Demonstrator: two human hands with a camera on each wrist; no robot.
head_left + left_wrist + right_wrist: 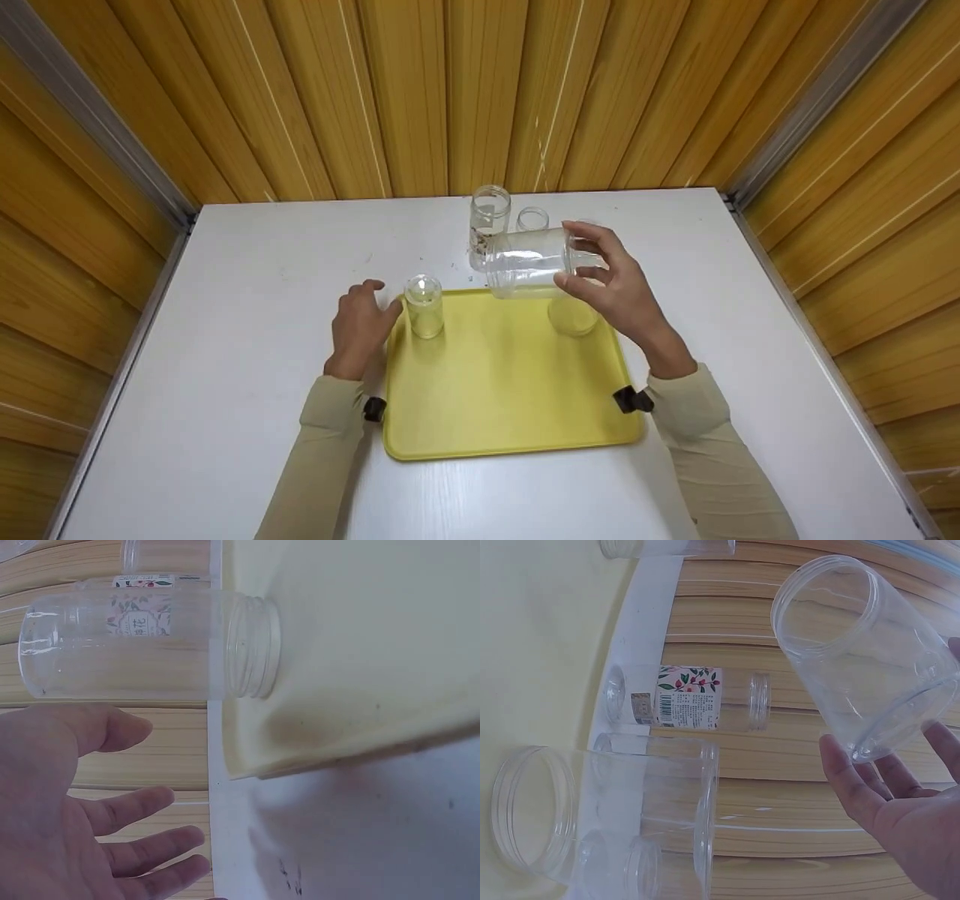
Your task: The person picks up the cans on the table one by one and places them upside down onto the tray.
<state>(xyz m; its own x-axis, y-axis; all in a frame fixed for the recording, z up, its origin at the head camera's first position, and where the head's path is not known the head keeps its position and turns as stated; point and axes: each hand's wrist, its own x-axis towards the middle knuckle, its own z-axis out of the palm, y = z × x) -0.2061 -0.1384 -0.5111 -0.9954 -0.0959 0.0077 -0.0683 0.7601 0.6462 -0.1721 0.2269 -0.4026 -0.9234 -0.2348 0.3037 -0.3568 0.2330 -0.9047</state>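
Observation:
My right hand holds a wide clear jar by its base, above the back of the yellow tray. The jar lies sideways in the air, its threaded mouth facing left; in the right wrist view the fingers grip its bottom edge. My left hand is beside a slim clear jar, fingers relaxed and holding nothing. That slim jar stands mouth down at the tray's back left corner. In the left wrist view a gap shows between my thumb and the slim jar.
Mouth down at the tray's back right stands another wide clear jar, partly hidden in the head view. Behind the tray, a jar with a floral label and a smaller clear jar stand upright on the white table. Wood-patterned walls enclose the table.

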